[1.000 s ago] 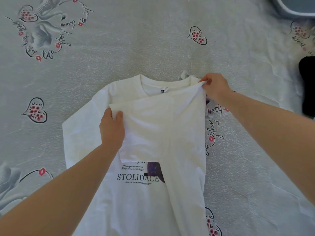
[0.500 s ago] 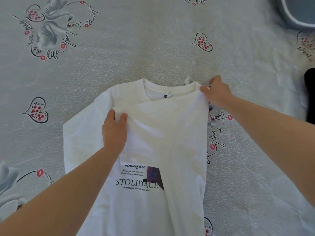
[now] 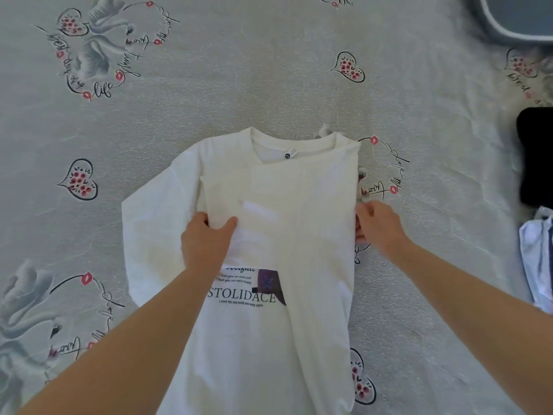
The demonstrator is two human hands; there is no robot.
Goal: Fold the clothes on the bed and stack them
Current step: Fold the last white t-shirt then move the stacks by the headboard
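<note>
White cotton printed sweatshirt (image 3: 254,339), flat on the bed: left hand (image 3: 206,244) pinches folded-in sleeve; right hand (image 3: 378,224) grips side fold, squaring it.

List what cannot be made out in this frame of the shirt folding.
All in the head view:
- White shirt hem: cut off by the bottom edge.
- Small print under STOLIDACE: too small to read; its upper lines are covered by the folded sleeve.
- Right hand fingers: tucked at the shirt's folded edge, grip unclear.
- Black item and blue-white cloth: cut by the right edge.
- Grey container: only a corner shows, top right.
</note>
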